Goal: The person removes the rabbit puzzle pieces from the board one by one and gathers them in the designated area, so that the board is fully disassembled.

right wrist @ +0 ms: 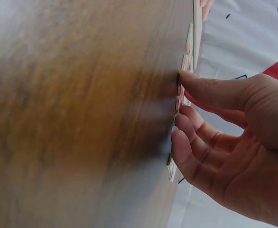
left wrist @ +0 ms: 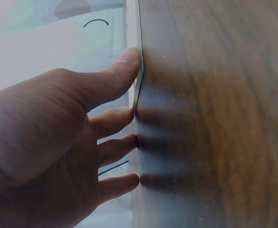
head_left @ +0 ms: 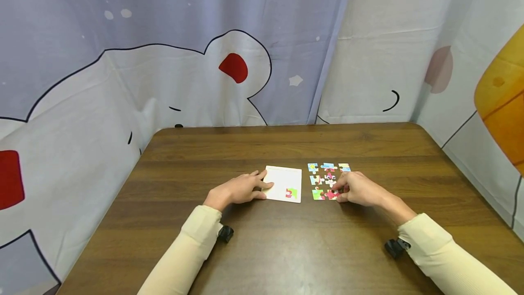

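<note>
My left hand [head_left: 240,188] rests at the left side of a flat white puzzle board [head_left: 281,181], fingers spread and fairly straight. In the left wrist view its thumb [left wrist: 115,78] lies against the board's edge, other fingertips coming down to the tabletop. A green-and-red puzzle piece [head_left: 291,193] sits in the board's near right corner. To the right, my right hand [head_left: 362,189] pinches a puzzle piece at the near right of a group of loose pieces; its fingers mostly cover it. A pink-red piece [head_left: 330,194] lies right beside the fingertips.
Loose pieces lie in rough rows right of the board, among them a blue-and-yellow one [head_left: 313,167] and a green one [head_left: 317,194]. Everything is on a brown wooden table [head_left: 262,245]. A printed curtain [head_left: 188,81] hangs behind the table's far edge.
</note>
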A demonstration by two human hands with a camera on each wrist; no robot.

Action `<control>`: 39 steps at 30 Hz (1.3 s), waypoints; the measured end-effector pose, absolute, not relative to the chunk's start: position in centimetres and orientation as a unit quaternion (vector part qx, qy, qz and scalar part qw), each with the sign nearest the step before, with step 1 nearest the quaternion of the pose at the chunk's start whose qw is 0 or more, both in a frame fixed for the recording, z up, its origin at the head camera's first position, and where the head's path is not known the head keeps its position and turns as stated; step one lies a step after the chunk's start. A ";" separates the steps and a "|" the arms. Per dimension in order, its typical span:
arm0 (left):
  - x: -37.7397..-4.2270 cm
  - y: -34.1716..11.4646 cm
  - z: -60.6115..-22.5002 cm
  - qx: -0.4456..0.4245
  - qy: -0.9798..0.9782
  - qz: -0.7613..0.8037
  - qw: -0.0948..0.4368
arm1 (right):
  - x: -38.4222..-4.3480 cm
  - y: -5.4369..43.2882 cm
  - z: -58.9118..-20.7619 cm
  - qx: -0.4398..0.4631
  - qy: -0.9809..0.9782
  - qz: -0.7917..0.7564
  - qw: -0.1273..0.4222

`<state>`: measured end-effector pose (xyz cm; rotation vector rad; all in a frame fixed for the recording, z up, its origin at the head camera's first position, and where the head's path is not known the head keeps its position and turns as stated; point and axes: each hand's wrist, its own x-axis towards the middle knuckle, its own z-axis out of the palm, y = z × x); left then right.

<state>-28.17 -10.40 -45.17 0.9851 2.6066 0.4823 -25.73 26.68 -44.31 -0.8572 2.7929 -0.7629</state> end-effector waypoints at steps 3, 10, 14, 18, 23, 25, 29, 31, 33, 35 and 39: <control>-28.1 -10.4 -45.2 0.343 0.911 0.169 0.156 | -25.7 26.6 -44.3 -0.286 0.922 -0.253 0.060; -28.2 -10.5 -45.2 0.345 0.910 0.172 0.154 | -25.8 26.4 -44.1 -0.281 0.923 -0.256 0.063; -28.2 -10.6 -45.2 0.344 0.909 0.174 0.156 | -25.9 26.1 -43.7 -0.268 0.928 -0.256 0.037; -28.1 -10.7 -45.2 0.341 0.911 0.172 0.157 | -26.2 25.1 -43.2 -0.264 0.928 -0.264 0.012; -28.0 -10.7 -45.2 0.338 0.911 0.174 0.159 | -26.7 23.0 -42.9 -0.278 0.916 -0.288 0.036; -27.9 -10.7 -45.2 0.337 0.911 0.175 0.160 | -26.9 22.0 -42.8 -0.286 0.910 -0.296 0.049; -27.9 -10.6 -45.1 0.332 0.913 0.173 0.164 | -27.2 19.8 -42.7 -0.310 0.898 -0.303 0.068; -28.0 -10.6 -45.1 0.331 0.913 0.172 0.166 | -27.2 18.7 -42.8 -0.314 0.896 -0.305 0.080; -28.0 -10.5 -45.0 0.331 0.913 0.173 0.167 | -27.3 17.7 -43.0 -0.314 0.896 -0.302 0.089; -28.1 -10.5 -45.0 0.333 0.911 0.175 0.167 | -27.3 16.9 -43.2 -0.312 0.898 -0.295 0.091; -28.2 -10.5 -45.0 0.331 0.912 0.176 0.167 | -27.5 15.7 -43.6 -0.315 0.906 -0.270 0.083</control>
